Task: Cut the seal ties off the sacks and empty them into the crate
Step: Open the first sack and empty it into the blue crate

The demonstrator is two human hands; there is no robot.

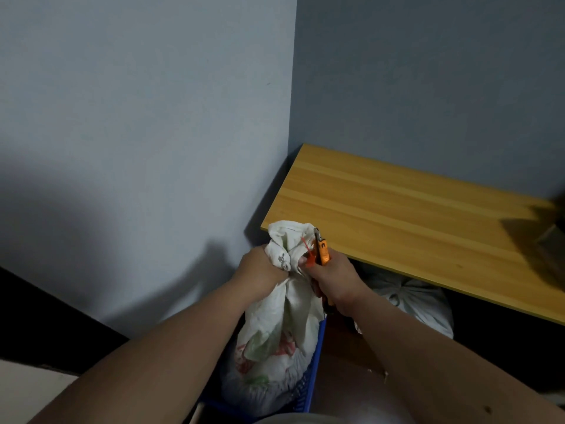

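A white sack (275,341) with faded red and green print stands upright in a blue crate (315,362). My left hand (260,267) is clenched around the sack's gathered neck. A thin red seal tie (308,254) sticks out of the neck on its right side. My right hand (333,273) grips an orange-handled cutter (322,247), its dark jaws pointing up right beside the tie. Whether the jaws touch the tie is unclear.
A wooden tabletop (412,224) runs along the right wall, its near corner just behind the sack's top. Another tied white sack (409,301) lies under it. A dark boxy object (550,237) sits at the table's right edge. Grey-blue walls meet in a corner behind.
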